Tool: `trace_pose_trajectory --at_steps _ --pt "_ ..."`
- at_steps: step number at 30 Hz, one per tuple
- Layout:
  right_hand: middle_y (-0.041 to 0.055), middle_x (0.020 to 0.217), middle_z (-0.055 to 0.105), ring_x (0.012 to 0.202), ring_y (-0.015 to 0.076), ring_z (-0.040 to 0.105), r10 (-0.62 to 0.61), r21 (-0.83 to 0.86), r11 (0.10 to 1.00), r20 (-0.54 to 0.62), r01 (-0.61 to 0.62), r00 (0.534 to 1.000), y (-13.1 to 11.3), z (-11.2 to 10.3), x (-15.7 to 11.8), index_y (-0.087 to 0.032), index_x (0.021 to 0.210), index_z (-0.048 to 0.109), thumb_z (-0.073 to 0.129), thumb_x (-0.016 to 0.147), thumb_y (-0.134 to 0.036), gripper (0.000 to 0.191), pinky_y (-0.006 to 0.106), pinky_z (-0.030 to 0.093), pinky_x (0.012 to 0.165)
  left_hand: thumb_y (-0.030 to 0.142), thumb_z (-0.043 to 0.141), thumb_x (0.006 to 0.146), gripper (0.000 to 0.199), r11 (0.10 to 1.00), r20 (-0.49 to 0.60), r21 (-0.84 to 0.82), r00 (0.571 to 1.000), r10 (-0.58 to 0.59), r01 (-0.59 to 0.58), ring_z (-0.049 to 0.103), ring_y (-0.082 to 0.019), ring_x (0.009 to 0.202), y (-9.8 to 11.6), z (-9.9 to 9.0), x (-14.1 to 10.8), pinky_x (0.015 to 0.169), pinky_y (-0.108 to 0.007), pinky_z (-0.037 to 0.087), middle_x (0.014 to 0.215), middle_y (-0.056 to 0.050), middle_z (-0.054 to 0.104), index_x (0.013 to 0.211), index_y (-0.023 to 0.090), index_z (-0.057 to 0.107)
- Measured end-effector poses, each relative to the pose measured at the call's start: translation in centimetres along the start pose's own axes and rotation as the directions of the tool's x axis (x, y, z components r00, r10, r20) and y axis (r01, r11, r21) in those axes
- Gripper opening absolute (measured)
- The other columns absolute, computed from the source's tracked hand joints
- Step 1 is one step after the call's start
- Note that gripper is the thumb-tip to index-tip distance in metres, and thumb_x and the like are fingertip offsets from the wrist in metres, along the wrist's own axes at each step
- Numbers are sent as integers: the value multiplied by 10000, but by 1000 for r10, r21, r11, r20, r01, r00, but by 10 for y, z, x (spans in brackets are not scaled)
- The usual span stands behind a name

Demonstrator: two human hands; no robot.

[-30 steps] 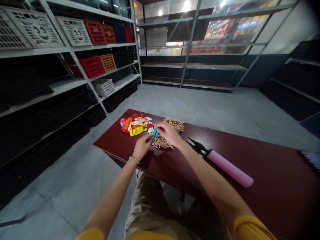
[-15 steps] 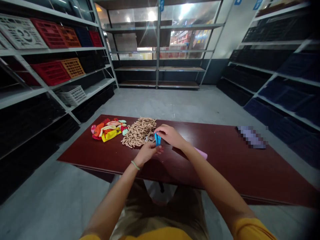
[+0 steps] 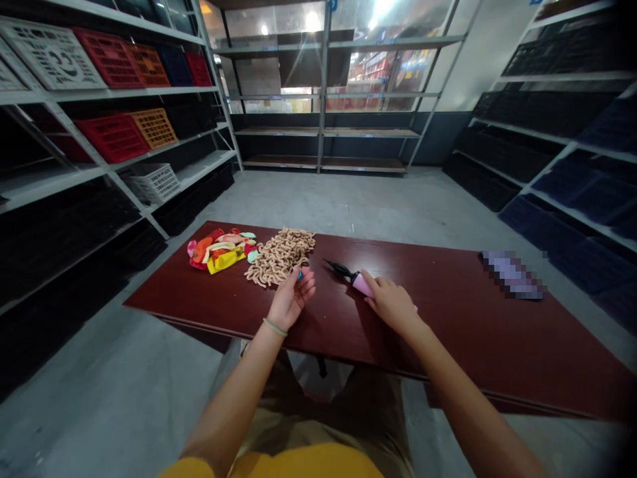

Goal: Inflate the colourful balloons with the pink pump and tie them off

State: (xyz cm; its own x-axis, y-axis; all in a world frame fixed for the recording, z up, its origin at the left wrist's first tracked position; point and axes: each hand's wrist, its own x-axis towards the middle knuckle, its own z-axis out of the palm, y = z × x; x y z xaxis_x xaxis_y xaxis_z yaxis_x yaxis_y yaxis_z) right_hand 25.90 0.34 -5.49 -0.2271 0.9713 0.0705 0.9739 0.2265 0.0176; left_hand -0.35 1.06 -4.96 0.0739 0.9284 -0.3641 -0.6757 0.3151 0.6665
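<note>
My left hand [image 3: 292,299] is palm up over the table, with a small bit of a blue item [image 3: 299,274] showing between thumb and fingers. Just beyond it lies a heap of beige curved pieces [image 3: 281,255]. My right hand [image 3: 394,304] is wrapped round the pink body of a pink and black tool [image 3: 361,284], whose black tapered end points to the upper left. Left of the heap are colourful limp pieces [image 3: 221,250] in red, orange, yellow and mint.
The dark red table [image 3: 448,332] spans the view. A blurred-out flat object [image 3: 511,274] lies at its right. Shelves with crates [image 3: 114,138] stand left, and more shelving [image 3: 321,133] stands behind and right.
My right hand has let go of the blue item, moved right and taken hold of the pink and black tool. My left hand keeps the blue item, now mostly hidden. The view has shifted slightly.
</note>
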Motion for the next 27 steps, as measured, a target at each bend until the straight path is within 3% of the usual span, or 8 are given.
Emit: trace_pose_trajectory --at_steps 2,5,10,18,27 --pt "166 1129 638 989 319 606 -23 27 999 -60 25 998 -4 -5 -6 -212 1503 307 535 909 -294 642 399 478 766 369 562 936 244 994 -8 -106 1000 -10 9 693 -105 750 9 3 0 718 -226 562 940 -66 738 994 174 698" --pt "151 1227 603 1037 292 608 -123 169 973 -202 158 972 -20 -19 -20 -218 1537 200 450 956 -345 644 378 509 775 299 539 954 208 979 -19 -203 999 29 -32 698 -108 797 22 5 0 760 -230 560 946 -57 736 995 163 691" --pt "125 1252 593 997 262 648 -288 215 918 -211 332 934 -56 -31 -45 -252 1540 190 433 966 -375 635 341 550 686 278 550 947 192 953 -72 -284 994 88 -105 703 -123 810 35 2 -2 747 -229 561 942 -64 736 991 151 688" --pt "124 1252 597 1032 273 642 -267 216 926 -204 309 942 -78 -23 -43 -260 1549 156 448 963 -355 661 357 565 711 298 555 942 201 952 -25 -276 992 127 -129 689 -116 813 41 -2 -8 699 -196 527 924 -55 726 948 155 697" --pt "121 1251 601 998 272 651 -244 214 935 -190 282 951 -89 -18 -43 -282 1552 137 451 964 -369 672 358 564 701 287 575 927 216 952 -112 -160 963 246 -261 683 -127 773 34 -4 -5 716 -227 541 893 -78 718 952 116 705"
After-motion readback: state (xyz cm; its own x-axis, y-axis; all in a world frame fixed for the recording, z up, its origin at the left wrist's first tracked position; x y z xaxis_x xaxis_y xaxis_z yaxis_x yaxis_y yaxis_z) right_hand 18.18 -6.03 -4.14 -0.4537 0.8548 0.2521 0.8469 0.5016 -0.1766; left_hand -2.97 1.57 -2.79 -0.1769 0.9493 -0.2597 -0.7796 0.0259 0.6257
